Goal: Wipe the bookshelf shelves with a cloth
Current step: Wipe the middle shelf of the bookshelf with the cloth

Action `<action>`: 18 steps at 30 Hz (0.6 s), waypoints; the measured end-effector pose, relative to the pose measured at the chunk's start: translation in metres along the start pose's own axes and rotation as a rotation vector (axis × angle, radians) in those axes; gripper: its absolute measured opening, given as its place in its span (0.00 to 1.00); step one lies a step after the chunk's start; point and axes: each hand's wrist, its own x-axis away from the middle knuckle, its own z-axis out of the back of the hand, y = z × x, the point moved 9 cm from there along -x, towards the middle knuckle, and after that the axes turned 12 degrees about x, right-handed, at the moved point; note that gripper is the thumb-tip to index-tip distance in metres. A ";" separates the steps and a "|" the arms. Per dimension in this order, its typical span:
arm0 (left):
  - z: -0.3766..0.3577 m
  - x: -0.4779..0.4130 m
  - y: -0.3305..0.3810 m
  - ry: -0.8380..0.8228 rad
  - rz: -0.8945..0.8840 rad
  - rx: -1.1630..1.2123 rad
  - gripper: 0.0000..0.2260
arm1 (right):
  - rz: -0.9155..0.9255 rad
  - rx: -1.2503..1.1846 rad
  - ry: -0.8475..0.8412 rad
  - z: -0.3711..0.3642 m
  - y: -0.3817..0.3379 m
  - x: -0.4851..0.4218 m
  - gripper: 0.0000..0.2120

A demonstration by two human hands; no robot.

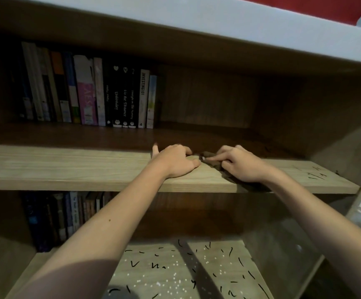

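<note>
Light level: dim, warm-toned.
Source: light is coming from the front and brightening the front edge of the middle shelf (67, 167) and both forearms.
Shadow: the books (88, 93) and back panel (207, 98) are sinking into darkness. A shadow band is crossing the lower shelf (153, 272). The dark cloth (213, 164) is merging with shade.
Blur: the left hand (175, 161) and right hand (243, 166) are smearing softly.
Edges: shelf lines are bowing.

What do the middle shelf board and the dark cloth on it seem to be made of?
Pale wood-grain shelf board: likely laminated or veneered board, matte, going by the straight grain lines and a crisp square front edge. Dark brown crumpled cloth: soft fabric, judging by its bunched folds; the weave is too blurred to tell.
</note>
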 end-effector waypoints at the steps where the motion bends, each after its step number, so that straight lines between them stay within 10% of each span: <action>1: 0.000 0.000 0.000 -0.003 -0.002 0.000 0.23 | 0.000 -0.016 -0.019 0.001 0.007 0.007 0.19; 18: -0.001 0.003 -0.002 0.006 0.007 0.016 0.18 | -0.202 0.016 -0.006 0.007 0.038 0.010 0.17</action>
